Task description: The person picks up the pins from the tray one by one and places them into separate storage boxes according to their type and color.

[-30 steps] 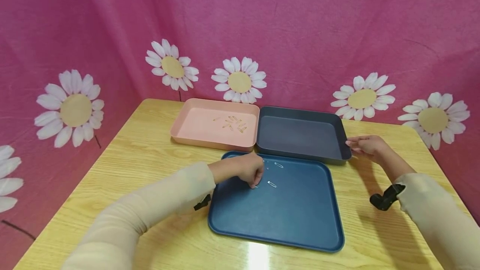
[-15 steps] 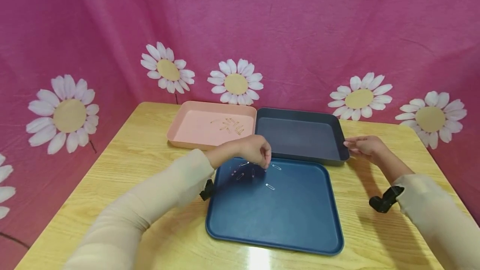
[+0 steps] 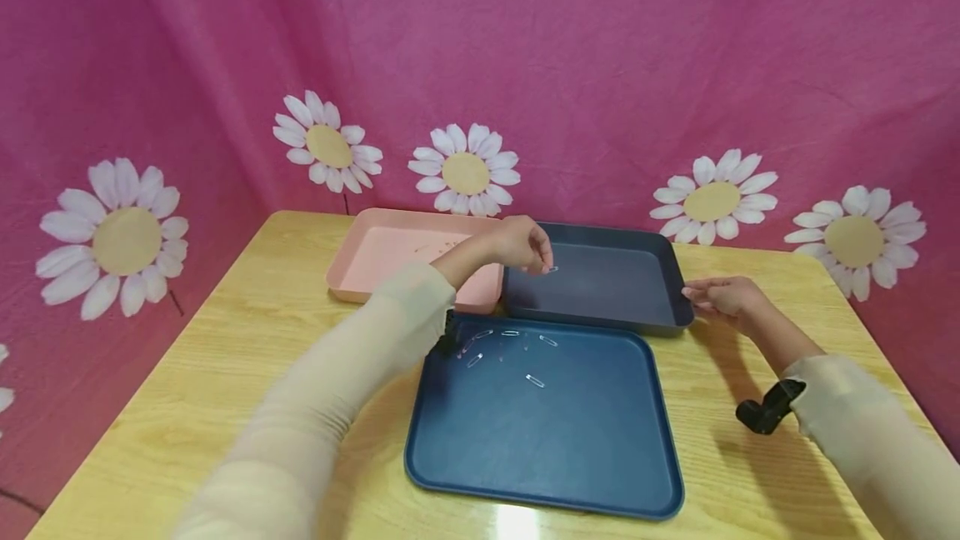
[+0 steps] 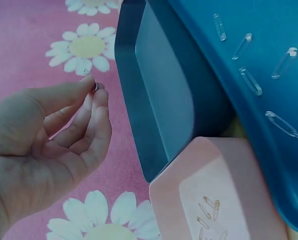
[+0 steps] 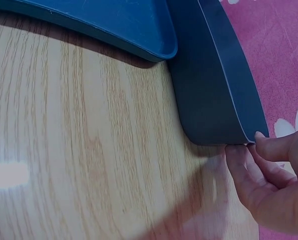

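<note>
My left hand (image 3: pixel 521 243) pinches a small silver safety pin (image 3: pixel 553 269) between thumb and fingertips, above the left part of the dark grey tray (image 3: pixel 618 282). Much of that pin is hidden by the fingers in the left wrist view. At the grey tray's right wall, my right hand (image 5: pixel 276 172) holds the rim, thumb over the top and fingers against the outside. Several silver safety pins, such as one pin (image 3: pixel 535 380), lie scattered on the far half of the blue tray (image 3: pixel 547 448). Gold safety pins (image 4: pixel 209 207) lie in the pink tray (image 3: pixel 367 261).
The pink and grey trays stand side by side at the back of the wooden table (image 3: pixel 247 332), with the blue tray in front. A pink curtain (image 3: pixel 585 65) with daisies hangs behind. My left forearm crosses over part of the pink tray.
My left hand has risen from the blue tray and moved back and to the right over the grey tray, carrying a silver safety pin. The right hand keeps its hold on the grey tray.
</note>
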Available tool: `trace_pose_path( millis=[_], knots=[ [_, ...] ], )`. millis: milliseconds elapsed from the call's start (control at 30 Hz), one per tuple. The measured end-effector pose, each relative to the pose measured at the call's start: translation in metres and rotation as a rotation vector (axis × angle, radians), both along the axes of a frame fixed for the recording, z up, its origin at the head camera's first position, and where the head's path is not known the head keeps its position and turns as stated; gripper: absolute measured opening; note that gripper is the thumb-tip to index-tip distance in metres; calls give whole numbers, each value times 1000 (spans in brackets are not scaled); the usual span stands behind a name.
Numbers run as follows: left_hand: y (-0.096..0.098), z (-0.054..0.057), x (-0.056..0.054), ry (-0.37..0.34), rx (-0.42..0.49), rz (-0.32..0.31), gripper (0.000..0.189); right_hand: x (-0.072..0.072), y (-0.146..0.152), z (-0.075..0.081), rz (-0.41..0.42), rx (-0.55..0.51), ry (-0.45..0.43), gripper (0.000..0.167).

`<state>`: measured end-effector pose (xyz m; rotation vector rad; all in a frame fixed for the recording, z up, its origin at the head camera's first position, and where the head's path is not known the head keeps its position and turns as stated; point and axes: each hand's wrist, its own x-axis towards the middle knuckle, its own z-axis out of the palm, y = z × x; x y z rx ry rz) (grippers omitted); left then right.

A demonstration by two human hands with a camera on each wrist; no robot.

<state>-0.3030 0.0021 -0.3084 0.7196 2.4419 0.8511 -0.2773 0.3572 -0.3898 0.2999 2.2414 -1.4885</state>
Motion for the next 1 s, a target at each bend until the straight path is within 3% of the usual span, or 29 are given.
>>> trace_pose_path(
  millis=[400, 567, 800, 1000],
  knots=[
    [33, 7, -33, -76, -70, 112, 12, 5, -1, 5, 1, 58, 37, 57],
    [45, 2, -45, -32, -171, 118, 12, 4, -3, 0, -11, 58, 42, 54],
    [61, -3, -70, -5, -322, 110, 15, 5, -6, 0, -30, 20, 31, 52],
    [72, -11, -85, 85, -353, 114, 10, 4, -4, 3, -51, 53, 36, 55]
  ],
)
